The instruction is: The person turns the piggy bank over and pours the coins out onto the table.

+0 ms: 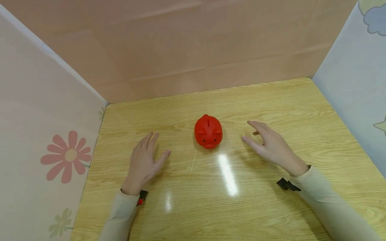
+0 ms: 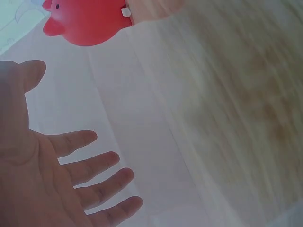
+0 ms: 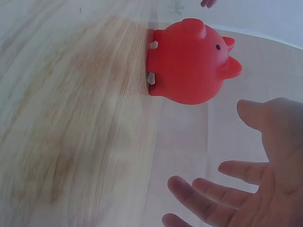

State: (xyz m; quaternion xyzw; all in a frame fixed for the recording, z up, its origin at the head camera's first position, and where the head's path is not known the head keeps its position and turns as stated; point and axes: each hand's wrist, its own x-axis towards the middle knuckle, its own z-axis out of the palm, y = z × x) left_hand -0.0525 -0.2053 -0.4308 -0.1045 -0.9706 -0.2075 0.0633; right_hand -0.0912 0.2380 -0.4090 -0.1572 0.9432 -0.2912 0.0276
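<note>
A red piggy bank (image 1: 208, 132) stands upright on the wooden table, its snout toward the person and the coin slot showing on its back. The left hand (image 1: 144, 161) is to the left of it, fingers extended and thumb spread, holding nothing. On the other side, the right hand (image 1: 272, 145) hovers apart from the bank with thumb and fingers parted and nothing between them. In the left wrist view the piggy bank (image 2: 92, 21) is partly cut off at the top, beyond the thumb. The right wrist view has the piggy bank (image 3: 189, 64) whole, with white-tipped feet on the table.
The wood-grain table (image 1: 193, 207) has a pinkish-brown backdrop (image 1: 169, 50) along its far edge. A pale wall with a pink flower (image 1: 67, 156) borders the left side; another with a cloud (image 1: 377, 20) borders the right. Dark straps (image 1: 288, 184) show at the wrists.
</note>
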